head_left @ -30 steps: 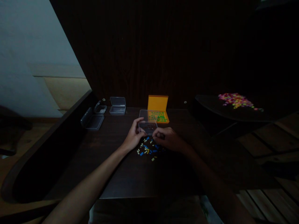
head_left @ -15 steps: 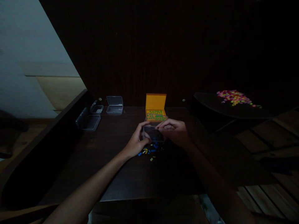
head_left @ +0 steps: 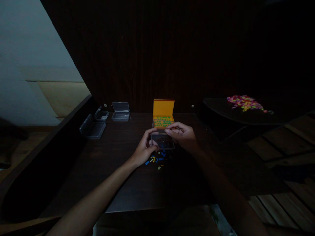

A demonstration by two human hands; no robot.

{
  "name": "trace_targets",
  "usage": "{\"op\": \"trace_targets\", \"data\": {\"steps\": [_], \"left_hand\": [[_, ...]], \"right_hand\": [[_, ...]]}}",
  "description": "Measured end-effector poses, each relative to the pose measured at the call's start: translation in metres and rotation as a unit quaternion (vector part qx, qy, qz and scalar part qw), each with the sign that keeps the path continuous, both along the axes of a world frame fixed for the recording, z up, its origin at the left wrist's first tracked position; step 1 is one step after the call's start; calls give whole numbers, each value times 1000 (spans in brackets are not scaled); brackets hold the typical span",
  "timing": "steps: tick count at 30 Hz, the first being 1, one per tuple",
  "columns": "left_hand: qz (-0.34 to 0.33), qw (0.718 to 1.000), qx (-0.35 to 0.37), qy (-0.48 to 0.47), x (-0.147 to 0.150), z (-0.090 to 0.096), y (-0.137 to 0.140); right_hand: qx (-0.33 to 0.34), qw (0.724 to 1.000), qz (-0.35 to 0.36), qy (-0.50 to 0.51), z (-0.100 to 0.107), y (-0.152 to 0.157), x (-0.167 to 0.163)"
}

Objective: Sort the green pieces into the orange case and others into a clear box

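A clear plastic box (head_left: 162, 141) with its lid raised is held tilted over the table by my left hand (head_left: 145, 148), thumb at the near side and fingers around the left edge. My right hand (head_left: 182, 135) is closed in a pinch at the box's upper right; whatever sits between those fingertips is too small and dark to name. Below the box, small blue and yellow pieces (head_left: 161, 159) lie scattered on the dark table. Right behind it stands an open yellow case (head_left: 163, 107) with green pieces inside, partly hidden by the clear lid.
On the left of the table are open clear boxes: one at the back (head_left: 120, 116), a small one (head_left: 101, 115) and a larger one (head_left: 96, 129). A heap of pink, red and yellow bits (head_left: 247, 103) lies on a dark side shelf (head_left: 216, 106) at right.
My right hand's pinched fingers have lifted slightly up toward the box's far rim, uncovering more of its right side. My left hand keeps the box in nearly the same place.
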State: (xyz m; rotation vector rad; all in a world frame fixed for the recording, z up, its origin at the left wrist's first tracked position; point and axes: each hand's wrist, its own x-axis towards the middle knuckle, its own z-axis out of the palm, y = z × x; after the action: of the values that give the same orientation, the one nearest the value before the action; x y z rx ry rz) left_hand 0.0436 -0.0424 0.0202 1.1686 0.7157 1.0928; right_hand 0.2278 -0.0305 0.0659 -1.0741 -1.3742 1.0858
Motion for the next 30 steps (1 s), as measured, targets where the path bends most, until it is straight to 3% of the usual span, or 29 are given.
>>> {"op": "trace_targets", "data": {"steps": [13,19,26,30], "left_hand": [[-6,1000,3,22,1,-2,-1],[-18,999,4,27,1,0,-2],[-21,999,27,31,2,-1,-4],[-18,998,42,38,3,-2,-6]], "right_hand": [[10,999,10,-49,-13,1,-1],[62,990,5,-130,-15,-1,-3],[201,939,41,-276,-15,-3,-2],[228,908,58,-347,-18,-5,-2]]}}
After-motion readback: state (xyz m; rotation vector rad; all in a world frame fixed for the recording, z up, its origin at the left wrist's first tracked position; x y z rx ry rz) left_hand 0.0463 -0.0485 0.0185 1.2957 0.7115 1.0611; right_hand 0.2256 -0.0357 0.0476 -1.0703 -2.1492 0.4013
